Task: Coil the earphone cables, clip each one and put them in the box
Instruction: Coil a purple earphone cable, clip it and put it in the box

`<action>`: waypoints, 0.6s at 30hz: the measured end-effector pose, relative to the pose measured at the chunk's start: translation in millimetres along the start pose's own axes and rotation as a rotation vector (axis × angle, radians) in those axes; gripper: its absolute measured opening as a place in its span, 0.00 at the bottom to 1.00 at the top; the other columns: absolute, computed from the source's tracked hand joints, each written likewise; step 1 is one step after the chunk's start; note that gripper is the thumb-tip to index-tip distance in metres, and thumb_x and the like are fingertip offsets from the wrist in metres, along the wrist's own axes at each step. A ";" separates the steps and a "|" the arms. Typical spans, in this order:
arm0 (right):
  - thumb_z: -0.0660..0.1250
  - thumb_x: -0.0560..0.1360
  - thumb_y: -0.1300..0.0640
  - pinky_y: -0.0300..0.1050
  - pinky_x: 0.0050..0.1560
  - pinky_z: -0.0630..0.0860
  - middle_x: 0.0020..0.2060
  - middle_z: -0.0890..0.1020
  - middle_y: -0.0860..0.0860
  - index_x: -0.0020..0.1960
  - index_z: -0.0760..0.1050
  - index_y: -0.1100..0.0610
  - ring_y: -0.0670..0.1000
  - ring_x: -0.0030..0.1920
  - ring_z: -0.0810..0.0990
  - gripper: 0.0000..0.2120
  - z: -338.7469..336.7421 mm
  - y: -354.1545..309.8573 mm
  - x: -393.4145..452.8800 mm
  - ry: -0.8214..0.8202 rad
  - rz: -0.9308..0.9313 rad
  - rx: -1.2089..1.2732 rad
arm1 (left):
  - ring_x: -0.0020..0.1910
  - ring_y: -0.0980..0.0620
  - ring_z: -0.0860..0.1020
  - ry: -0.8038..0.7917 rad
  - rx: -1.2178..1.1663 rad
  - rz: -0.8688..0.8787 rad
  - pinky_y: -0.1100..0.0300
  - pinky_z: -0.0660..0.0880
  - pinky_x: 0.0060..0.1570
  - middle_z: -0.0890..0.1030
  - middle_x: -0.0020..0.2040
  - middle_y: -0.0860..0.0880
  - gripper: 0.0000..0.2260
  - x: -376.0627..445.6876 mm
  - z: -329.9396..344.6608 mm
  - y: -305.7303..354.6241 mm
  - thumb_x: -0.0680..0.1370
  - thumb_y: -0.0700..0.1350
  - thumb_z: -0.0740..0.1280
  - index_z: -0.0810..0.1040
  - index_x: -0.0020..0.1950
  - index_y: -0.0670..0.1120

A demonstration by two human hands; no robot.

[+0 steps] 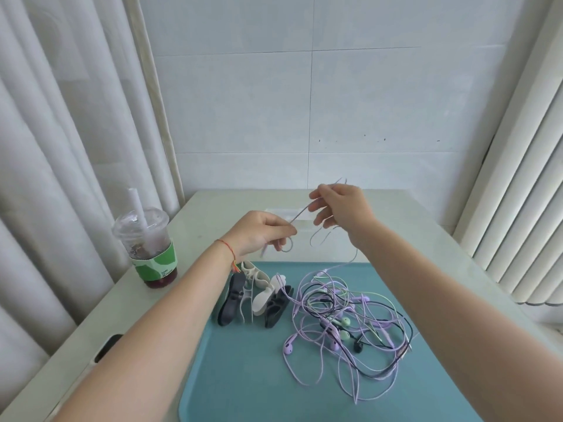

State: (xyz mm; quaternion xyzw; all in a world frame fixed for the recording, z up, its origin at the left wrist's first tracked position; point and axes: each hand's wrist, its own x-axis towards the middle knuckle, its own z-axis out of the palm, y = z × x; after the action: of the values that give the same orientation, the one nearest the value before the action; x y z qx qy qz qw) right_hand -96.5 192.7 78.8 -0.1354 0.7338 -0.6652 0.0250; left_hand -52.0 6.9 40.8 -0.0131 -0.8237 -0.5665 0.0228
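Note:
A purple earphone cable [300, 212] is stretched between both hands above the table. My left hand [261, 236] pinches its plug end, with a small loop hanging below the fingers. My right hand [341, 205] is raised higher and holds the cable, which loops under it and trails down into a tangled heap of purple, green and black earphones [344, 318] on the teal mat [243, 376]. Several black and white cable clips [253, 296] lie on the mat just left of the heap. A clear box [286, 215] sits on the table behind the hands, mostly hidden.
A plastic cup of dark drink [149, 242] with a straw stands at the table's left. A dark phone [106, 348] lies at the left table edge. Curtains hang left, blinds right, a tiled wall behind the pale table [411, 248].

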 end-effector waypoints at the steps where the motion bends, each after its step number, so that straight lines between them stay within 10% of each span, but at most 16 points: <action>1: 0.58 0.80 0.59 0.40 0.25 0.71 0.34 0.82 0.55 0.46 0.78 0.62 0.51 0.24 0.77 0.12 -2.2 -1.3 0.9 0.057 -0.004 0.028 | 0.32 0.53 0.77 -0.007 0.063 -0.013 0.64 0.74 0.42 0.81 0.32 0.49 0.05 -0.2 -3.1 -2.8 0.73 0.41 0.74 0.84 0.45 0.41; 7: 0.57 0.80 0.59 0.42 0.28 0.73 0.39 0.84 0.54 0.47 0.78 0.61 0.52 0.25 0.80 0.11 2.8 -2.3 1.4 0.156 -0.002 0.040 | 0.44 0.56 0.78 0.071 0.259 -0.045 0.66 0.72 0.46 0.81 0.46 0.52 0.11 -1.1 -9.6 -8.7 0.73 0.40 0.73 0.82 0.55 0.48; 18: 0.57 0.80 0.59 0.41 0.27 0.74 0.39 0.86 0.56 0.49 0.78 0.63 0.54 0.27 0.81 0.12 22.6 -6.4 -5.8 -0.004 0.032 -0.003 | 0.34 0.54 0.77 0.166 0.016 0.048 0.63 0.74 0.37 0.82 0.38 0.48 0.07 -2.3 11.8 4.7 0.76 0.44 0.72 0.81 0.53 0.46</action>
State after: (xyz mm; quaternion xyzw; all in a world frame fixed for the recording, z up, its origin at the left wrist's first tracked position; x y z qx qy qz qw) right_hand -85.0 171.6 81.7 -0.1251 0.7369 -0.6633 0.0367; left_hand -49.8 19.6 40.8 0.0146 -0.8228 -0.5585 0.1046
